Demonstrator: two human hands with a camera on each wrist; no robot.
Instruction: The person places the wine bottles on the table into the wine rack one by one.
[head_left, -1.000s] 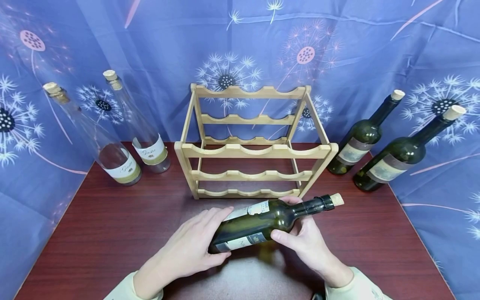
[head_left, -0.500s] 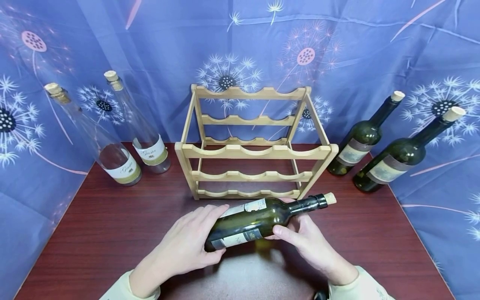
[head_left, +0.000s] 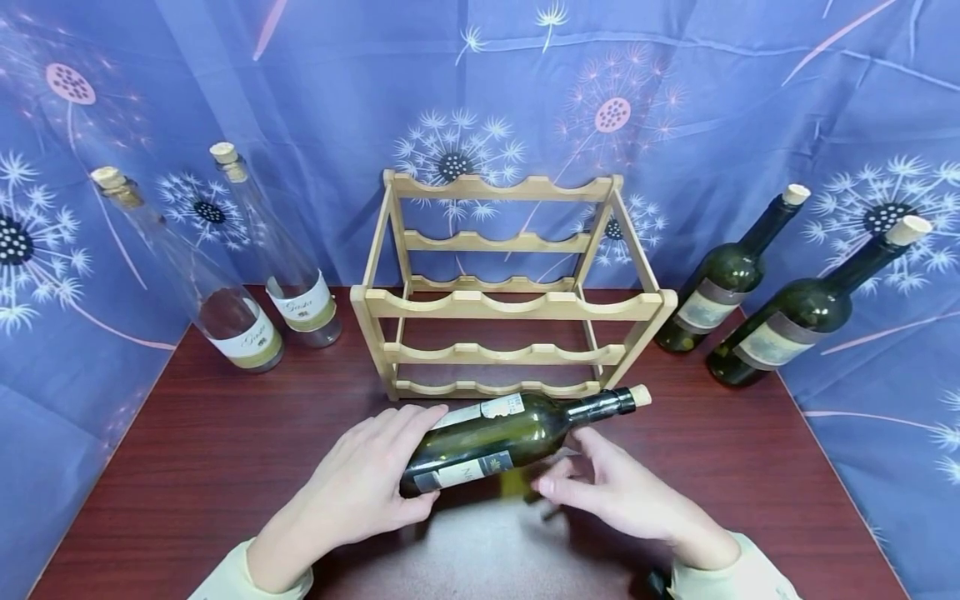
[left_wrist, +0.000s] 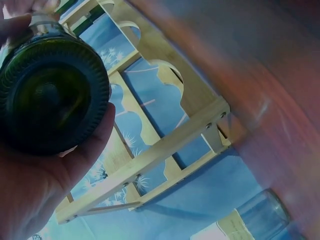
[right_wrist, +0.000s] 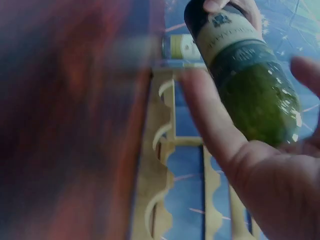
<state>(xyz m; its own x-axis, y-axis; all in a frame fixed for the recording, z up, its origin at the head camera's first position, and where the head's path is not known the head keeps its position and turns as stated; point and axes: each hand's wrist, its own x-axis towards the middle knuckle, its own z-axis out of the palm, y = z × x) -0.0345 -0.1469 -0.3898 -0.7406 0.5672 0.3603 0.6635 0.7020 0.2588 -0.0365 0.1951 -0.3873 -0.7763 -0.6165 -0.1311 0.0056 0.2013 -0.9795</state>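
Wooden rack: this pale frame [head_left: 468, 306] stands on the tabletop [head_left: 225, 467], just where it was a second ago.
Held bottle: the dark green bottle [head_left: 480, 442] is in front of the rack, lying tilted in the air; it has shifted a little toward the rack's left side, so its cork [head_left: 641, 395] now sits nearer the rack's right front leg.
Left hand: it [head_left: 367, 475] is still wrapped round the bottle's base end, before the rack's left half.
Right hand: the biggest change I see; this hand [head_left: 615, 487] has let go of the bottle's shoulder, thumb off the glass, fingers loose below the neck, before the rack's right end. Whether a fingertip touches the glass, I can't tell.
Clear bottles: two [head_left: 303, 308] stand left of the rack, unmoved.
Other green bottles: two [head_left: 780, 337] stand right of the rack, likewise unmoved.
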